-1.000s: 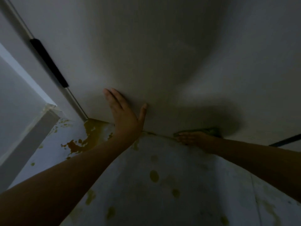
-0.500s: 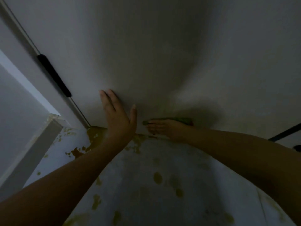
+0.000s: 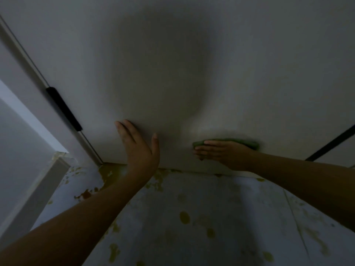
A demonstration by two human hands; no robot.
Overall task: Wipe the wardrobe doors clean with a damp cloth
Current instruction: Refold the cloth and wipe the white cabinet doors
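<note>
A plain white wardrobe door (image 3: 172,64) fills the upper view in dim light. My left hand (image 3: 137,145) lies flat against its lower part, fingers straight and pointing up. To the right, my right hand (image 3: 221,152) presses a green cloth (image 3: 242,142) against the door just above its bottom edge, with straight fingers pointing left. Most of the cloth is hidden under the hand; only its upper edge shows.
A black handle (image 3: 64,109) runs along the door's left edge, next to a neighbouring white panel (image 3: 23,77). Another dark strip (image 3: 330,144) shows at the right. The floor (image 3: 192,217) below is pale with yellow-brown stains. A white ledge (image 3: 38,194) stands at the left.
My right hand slid the cloth left along the bottom of the door, then back right and a little higher. My left hand stayed flat on the door.
</note>
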